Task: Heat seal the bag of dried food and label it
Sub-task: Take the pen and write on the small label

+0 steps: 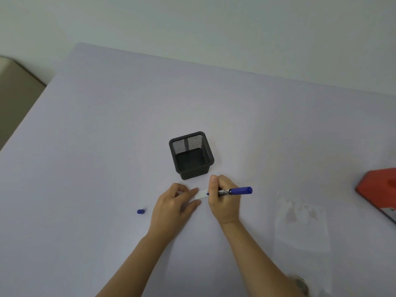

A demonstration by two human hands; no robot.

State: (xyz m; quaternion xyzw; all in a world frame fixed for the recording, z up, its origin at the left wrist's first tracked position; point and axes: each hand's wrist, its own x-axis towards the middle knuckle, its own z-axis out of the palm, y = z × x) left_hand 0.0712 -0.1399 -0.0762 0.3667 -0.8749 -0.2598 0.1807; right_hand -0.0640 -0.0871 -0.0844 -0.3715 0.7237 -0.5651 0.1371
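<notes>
Label: small white rectangular paper label (201,194) lay flat on the pale lavender table top (107,125), long side running 9 to 3 o'clock. Only its right part showed; no finished writing could be made out on it.
Left hand: left hand (173,205) sat at 9 o'clock of the label, palm down, fingers stretched out nearly straight. The fingertips pressed on the label's left end and gripped nothing.
Right hand: right hand (222,202) sat at 3 o'clock of the label, fingers curled tight round the marker, thumb up on top.
Marker: blue-ended permanent marker with a black and white barrel (235,191) lay almost level, blue butt toward 3 o'clock, blue tip touching the label's right end.
Readable writing: barrel print read "Permanent"; the smaller print was too fine to read.
Cap: small blue marker cap (140,211) lay on the table at 8 o'clock of the label, apart from the left hand.
Bag: clear flat plastic bag (300,224) lay at 4 o'clock of the label, well apart, faint against the table. Pale contents showed dimly in its upper half; the state of the seal could not be told.
Sealer: red box-shaped heat sealer (379,185) sat at 3 o'clock, cut by the frame edge.
Pen holder: black square mesh pen holder (192,173) stood upright at 12 o'clock, just beyond the hands.
</notes>
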